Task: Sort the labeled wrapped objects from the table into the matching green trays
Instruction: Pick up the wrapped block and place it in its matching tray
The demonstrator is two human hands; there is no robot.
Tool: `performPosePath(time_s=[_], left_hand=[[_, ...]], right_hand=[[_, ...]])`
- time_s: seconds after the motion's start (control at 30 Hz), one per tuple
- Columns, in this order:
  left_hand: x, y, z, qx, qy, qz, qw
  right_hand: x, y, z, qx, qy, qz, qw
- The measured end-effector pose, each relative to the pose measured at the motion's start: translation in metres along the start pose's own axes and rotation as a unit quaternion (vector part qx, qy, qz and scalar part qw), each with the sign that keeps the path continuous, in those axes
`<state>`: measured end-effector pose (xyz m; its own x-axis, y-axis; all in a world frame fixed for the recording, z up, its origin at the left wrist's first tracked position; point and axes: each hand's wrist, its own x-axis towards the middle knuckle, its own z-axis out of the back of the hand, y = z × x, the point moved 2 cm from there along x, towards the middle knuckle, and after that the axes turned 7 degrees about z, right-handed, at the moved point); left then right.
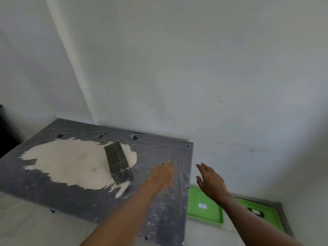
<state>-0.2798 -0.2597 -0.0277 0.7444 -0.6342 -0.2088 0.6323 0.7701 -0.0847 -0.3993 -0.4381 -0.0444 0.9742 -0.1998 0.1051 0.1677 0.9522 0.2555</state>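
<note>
A dark, oblong wrapped object [118, 163] lies on the grey table [88, 201], partly on a big white worn patch [74, 162]. My left hand [162, 174] reaches over the table's right part, fingers stretched out, empty, just right of the wrapped object. My right hand [211, 181] hovers open past the table's right edge, above a green tray [204, 208] with a small white label. A second green tray [262, 213] sits to its right, holding a small dark labeled item [255, 211].
Both trays rest low on a pale floor-level surface [282, 215] by the white wall [195, 68]. Small dark scraps [134, 137] dot the table's far edge. A dark shape [5, 132] stands at the far left.
</note>
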Motion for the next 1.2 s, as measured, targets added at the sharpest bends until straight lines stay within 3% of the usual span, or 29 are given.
performPosePath(time_s=[0.4, 0.87, 1.2], left_hand=[[-0.019, 0.163, 0.001, -0.031, -0.011, 0.066, 0.997], [0.045, 0.264, 0.011, -0.049, 0.019, 0.165, 0.985], [0.107, 0.306, 0.000, 0.032, 0.109, 0.058, 0.992]], right_hand=[[0.075, 0.128, -0.044, 0.019, 0.035, 0.054, 0.998], [0.176, 0.177, -0.112, 0.079, 0.073, 0.066, 0.992], [0.215, 0.197, -0.148, 0.071, 0.087, 0.010, 0.994]])
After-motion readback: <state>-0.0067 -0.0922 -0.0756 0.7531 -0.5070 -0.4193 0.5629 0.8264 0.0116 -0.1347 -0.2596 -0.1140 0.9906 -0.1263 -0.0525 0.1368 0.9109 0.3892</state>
